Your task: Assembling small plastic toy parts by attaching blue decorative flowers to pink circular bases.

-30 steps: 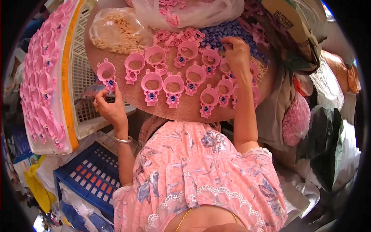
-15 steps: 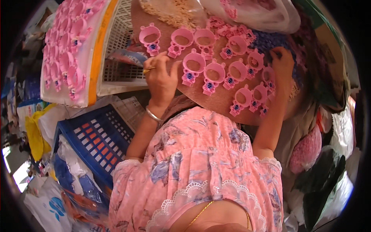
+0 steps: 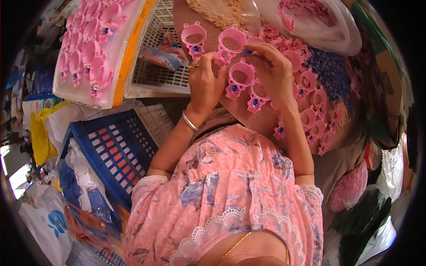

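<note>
Near the middle of the work surface, my left hand point(image 3: 204, 82) pinches the lower end of a pink ring-shaped plastic piece point(image 3: 232, 41). My right hand point(image 3: 274, 71) reaches in beside it, thumb and fingers closed on a small blue piece point(image 3: 247, 52). More pink ring pieces lie around both hands, several with blue parts in their lower ends, such as one pink piece point(image 3: 242, 74) just below my right fingertips. A heap of small blue pieces point(image 3: 330, 73) is to the right of my right hand.
A white plastic crate point(image 3: 155, 84) and a pale board with an orange edge point(image 3: 122, 57) carrying pink pieces stand at the left. Heaps of small pink parts point(image 3: 288, 44) and beige parts point(image 3: 222, 15) lie at the back. A blue basket point(image 3: 120, 146) sits at lower left.
My right hand has moved left from the blue heap to the pink piece, bringing a small blue piece. My left hand has closed on that pink piece. The view has shifted slightly.
</note>
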Demonstrator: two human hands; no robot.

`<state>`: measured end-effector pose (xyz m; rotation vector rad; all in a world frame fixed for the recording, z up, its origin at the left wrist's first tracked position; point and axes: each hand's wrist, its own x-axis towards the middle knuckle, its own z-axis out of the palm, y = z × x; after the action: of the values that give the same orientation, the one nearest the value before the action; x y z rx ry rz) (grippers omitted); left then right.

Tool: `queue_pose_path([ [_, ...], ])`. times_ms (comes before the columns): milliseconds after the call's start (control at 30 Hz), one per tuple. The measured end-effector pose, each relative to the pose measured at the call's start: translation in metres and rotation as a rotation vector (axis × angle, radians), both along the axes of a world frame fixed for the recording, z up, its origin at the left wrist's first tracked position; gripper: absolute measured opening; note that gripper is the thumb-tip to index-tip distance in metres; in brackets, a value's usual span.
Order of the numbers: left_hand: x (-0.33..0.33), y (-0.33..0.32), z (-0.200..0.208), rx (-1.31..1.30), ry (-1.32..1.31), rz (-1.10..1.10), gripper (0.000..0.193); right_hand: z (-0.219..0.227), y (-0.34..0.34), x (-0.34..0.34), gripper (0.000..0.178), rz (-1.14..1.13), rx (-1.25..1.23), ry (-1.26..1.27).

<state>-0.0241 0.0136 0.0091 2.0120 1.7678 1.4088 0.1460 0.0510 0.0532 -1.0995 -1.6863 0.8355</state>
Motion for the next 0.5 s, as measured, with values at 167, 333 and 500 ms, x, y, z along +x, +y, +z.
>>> queue_pose_path([
  [167,0.001,-0.008,0.002,0.127,-0.144,-0.044,0.036,0.005,-0.005,-0.026,0.028,0.021,0.287,-0.337],
  [333,0.001,-0.014,0.005,0.142,-0.186,-0.034,0.039,0.006,-0.011,-0.033,0.031,-0.11,0.213,-0.435],
  [500,0.0,-0.019,0.007,0.159,-0.201,-0.055,0.04,0.018,-0.015,-0.031,0.028,-0.053,0.343,-0.448],
])
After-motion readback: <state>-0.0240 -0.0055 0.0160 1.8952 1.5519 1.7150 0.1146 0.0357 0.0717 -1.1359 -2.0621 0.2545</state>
